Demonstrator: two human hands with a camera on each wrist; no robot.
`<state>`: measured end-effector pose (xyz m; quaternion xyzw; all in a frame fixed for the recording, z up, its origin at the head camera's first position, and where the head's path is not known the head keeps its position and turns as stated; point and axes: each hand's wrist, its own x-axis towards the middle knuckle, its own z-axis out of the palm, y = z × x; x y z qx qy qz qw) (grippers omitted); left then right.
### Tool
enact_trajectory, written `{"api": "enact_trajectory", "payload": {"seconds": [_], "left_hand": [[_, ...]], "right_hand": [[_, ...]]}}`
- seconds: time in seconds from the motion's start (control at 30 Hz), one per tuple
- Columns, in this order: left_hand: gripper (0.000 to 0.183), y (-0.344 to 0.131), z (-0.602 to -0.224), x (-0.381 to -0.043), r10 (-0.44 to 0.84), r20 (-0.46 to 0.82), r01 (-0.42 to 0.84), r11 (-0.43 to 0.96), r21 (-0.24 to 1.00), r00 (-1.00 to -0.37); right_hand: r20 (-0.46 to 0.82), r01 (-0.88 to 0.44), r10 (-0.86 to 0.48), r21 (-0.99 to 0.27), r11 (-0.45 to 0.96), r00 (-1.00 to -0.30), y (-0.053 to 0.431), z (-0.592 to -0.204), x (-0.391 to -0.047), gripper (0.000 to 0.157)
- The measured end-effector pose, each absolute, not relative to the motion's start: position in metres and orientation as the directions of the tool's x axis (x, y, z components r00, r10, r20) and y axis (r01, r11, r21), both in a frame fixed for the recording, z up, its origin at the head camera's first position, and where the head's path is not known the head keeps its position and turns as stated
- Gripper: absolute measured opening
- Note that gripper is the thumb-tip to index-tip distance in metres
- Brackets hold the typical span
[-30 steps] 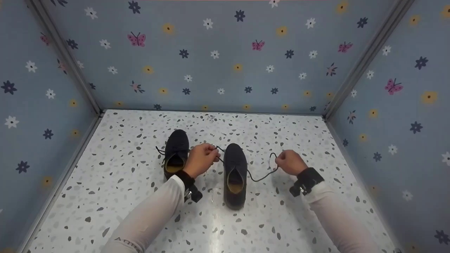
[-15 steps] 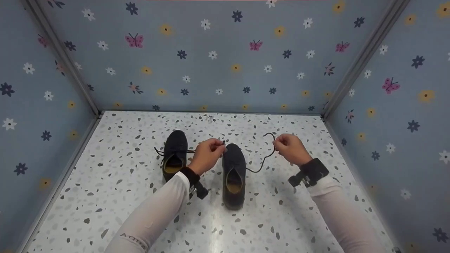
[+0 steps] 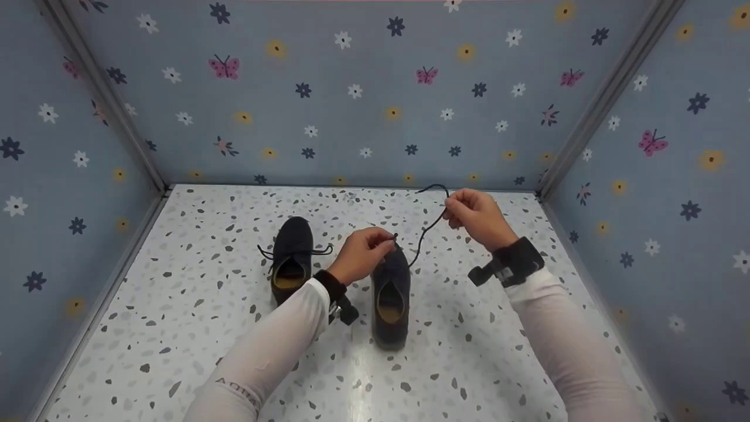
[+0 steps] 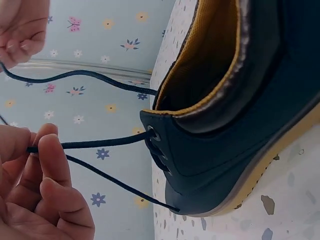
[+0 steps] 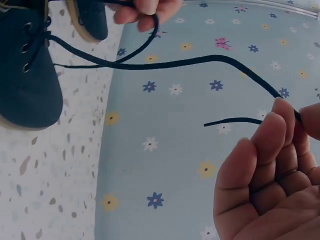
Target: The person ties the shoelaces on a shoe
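Note:
A dark shoe with a yellow lining stands toe-away on the speckled surface in the head view. My left hand pinches one of its laces above the toe. In the left wrist view that lace runs from the top eyelet to my fingers, and a length of it hangs down toward the toe. Off to the right and farther back, my right hand pinches the other lace. Its free end curls leftward beyond my fingertips, as the right wrist view also shows.
The matching dark shoe stands to the left, its laces looped out on both sides. Blue flowered panels rise behind and at both sides of the speckled white surface.
My left hand has moved right, from between the shoes to over the right shoe's toe, with its lace. My right hand has moved away from me and slightly left, drawing its lace up.

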<state>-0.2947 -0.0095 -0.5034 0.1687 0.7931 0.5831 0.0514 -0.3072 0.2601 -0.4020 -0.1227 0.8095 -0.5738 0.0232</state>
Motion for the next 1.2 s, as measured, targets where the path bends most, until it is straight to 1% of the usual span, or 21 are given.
{"api": "enact_trajectory", "payload": {"seconds": [0.13, 0.27, 0.5, 0.7, 0.83, 0.93, 1.07, 1.2], "left_hand": [[0.018, -0.003, -0.5, -0.299, 0.349, 0.082, 0.186, 0.276, 0.943, -0.934], [0.019, 0.005, -0.498, -0.304, 0.393, 0.062, 0.186, 0.286, 0.94, -0.918], [0.024, 0.014, -0.497, -0.307, 0.551, 0.041, 0.279, 0.357, 0.891, -0.834], [0.026, 0.011, -0.498, -0.305, 0.62, -0.025, 0.276, 0.385, 0.881, -0.785], [0.029, 0.011, -0.499, -0.305, 0.656, -0.019, 0.301, 0.371, 0.878, -0.754], [0.029, 0.011, -0.499, -0.304, 0.668, 0.004, 0.324, 0.355, 0.877, -0.744], [0.025, 0.011, -0.501, -0.304, 0.661, 0.033, 0.346, 0.349, 0.871, -0.75], [0.026, 0.009, -0.505, -0.304, 0.631, 0.053, 0.346, 0.352, 0.87, -0.774]], "right_hand": [[0.101, -0.155, -0.245, -0.965, 0.211, -0.964, 0.254, -0.393, -0.312, 0.018], [0.113, -0.155, -0.253, -0.976, 0.155, -0.961, 0.248, -0.388, -0.315, 0.017], [0.114, -0.148, -0.246, -0.981, 0.128, -0.963, 0.243, -0.388, -0.319, 0.017], [0.095, -0.124, -0.238, -0.987, 0.107, -0.967, 0.239, -0.388, -0.325, 0.016], [0.079, -0.111, -0.235, -0.986, 0.125, -0.969, 0.233, -0.389, -0.332, 0.017], [0.067, -0.105, -0.24, -0.983, 0.147, -0.968, 0.226, -0.389, -0.337, 0.016], [0.044, -0.095, -0.243, -0.974, 0.206, -0.969, 0.214, -0.394, -0.345, 0.016], [-0.006, -0.074, -0.248, -0.947, 0.312, -0.969, 0.205, -0.404, -0.351, 0.017]]}}
